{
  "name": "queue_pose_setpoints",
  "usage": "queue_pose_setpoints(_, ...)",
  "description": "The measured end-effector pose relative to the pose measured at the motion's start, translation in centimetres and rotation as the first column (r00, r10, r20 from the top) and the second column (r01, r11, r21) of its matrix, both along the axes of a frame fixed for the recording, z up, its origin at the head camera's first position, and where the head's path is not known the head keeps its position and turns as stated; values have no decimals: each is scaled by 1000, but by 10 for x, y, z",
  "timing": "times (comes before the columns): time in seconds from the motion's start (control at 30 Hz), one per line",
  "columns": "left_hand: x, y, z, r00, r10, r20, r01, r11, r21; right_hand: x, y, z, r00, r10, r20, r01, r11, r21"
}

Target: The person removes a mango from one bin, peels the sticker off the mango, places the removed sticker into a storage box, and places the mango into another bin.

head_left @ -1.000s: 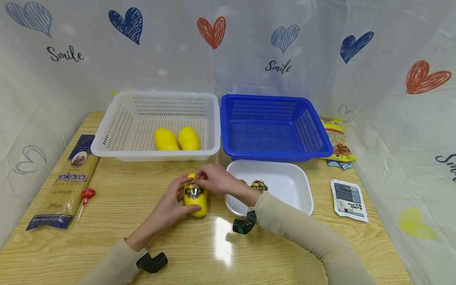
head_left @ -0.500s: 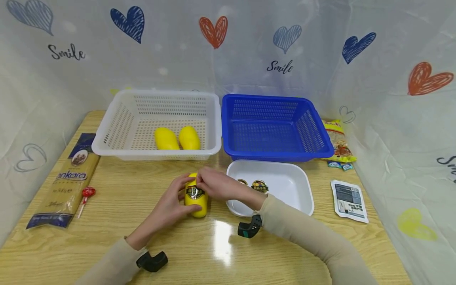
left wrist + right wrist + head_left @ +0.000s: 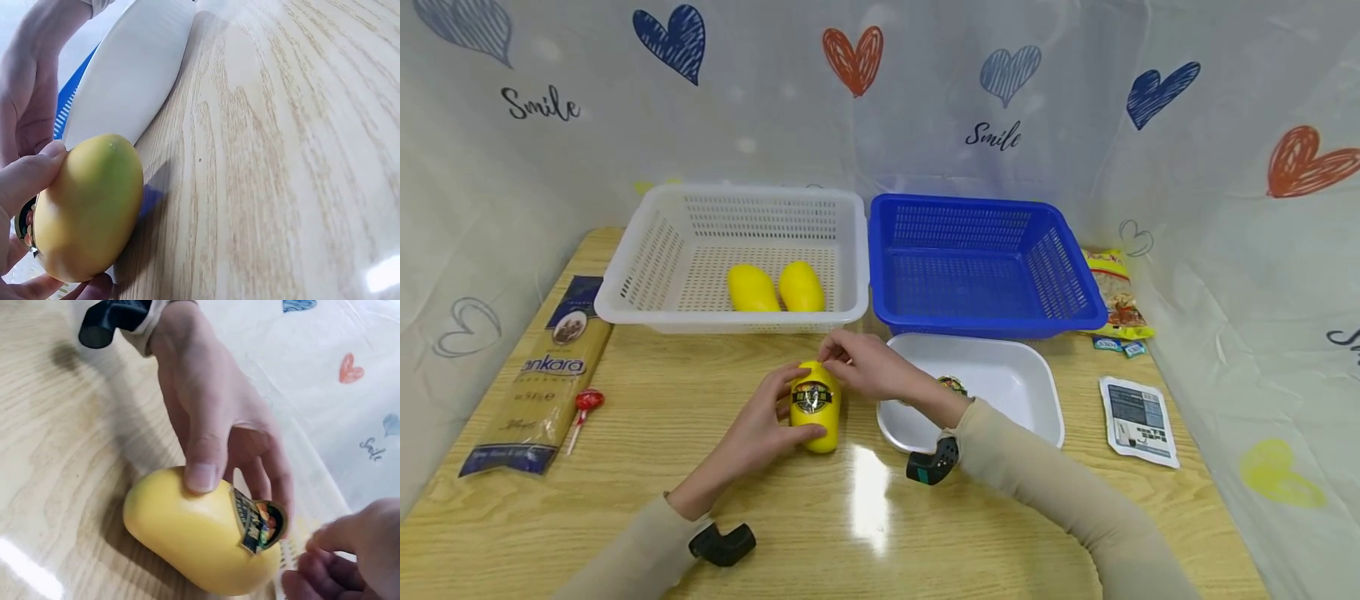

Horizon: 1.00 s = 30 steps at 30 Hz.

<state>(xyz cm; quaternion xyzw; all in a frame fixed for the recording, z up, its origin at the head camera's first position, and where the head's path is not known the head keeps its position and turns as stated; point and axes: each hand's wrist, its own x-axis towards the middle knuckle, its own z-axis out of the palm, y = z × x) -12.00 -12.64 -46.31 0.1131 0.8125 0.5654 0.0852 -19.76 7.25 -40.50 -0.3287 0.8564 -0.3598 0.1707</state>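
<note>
A yellow mango [image 3: 826,419] lies on the wooden table, gripped by my left hand [image 3: 766,427] with the thumb at its near end and fingers around the far end. On its upper side sits a black and gold sticker [image 3: 812,397]; in the right wrist view one rounded part of this sticker [image 3: 253,524] stands up off the skin. My right hand [image 3: 871,367] hovers by the mango's far right end, fingers loosely bent and nothing seen between them. In the left wrist view, the mango's bare side [image 3: 94,206] faces the camera.
Two mangoes [image 3: 752,289] lie in a white basket [image 3: 730,318]. A blue basket [image 3: 988,323] stands beside it. Before that, a white tray [image 3: 1011,387] holds stickers [image 3: 953,384]. Pasta pack [image 3: 550,367] and lollipop [image 3: 585,408] lie left; a white packet [image 3: 1138,421] and snack bag [image 3: 1116,292] right.
My right hand has drawn back slightly from the sticker to the mango's far right side, its fingers loosening. The left hand keeps its grip on the mango.
</note>
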Motion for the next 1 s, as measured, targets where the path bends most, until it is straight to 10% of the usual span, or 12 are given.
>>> queue_pose_setpoints(0.23, 0, 0, 3, 999, 8, 45, -8, 1000, 13, 2, 6, -1, 943, 282, -177, -264, 958, 115)
queue_pose_setpoints(0.67, 0, 3, 0, 998, 9, -64, -8, 1000, 7, 27, 11, -4, 849, 296, -438, -270, 955, 121)
queue_pose_setpoints(0.83, 0, 5, 3, 997, 25, -78, -27, 999, -32, 34, 23, 23, 889, 184, -420, -247, 964, -100)
queue_pose_setpoints(1.0, 0, 3, 4, 999, 47, -18, -48, 998, -38, 31, 48, 50, 992, -50, -112, 5, 929, -369)
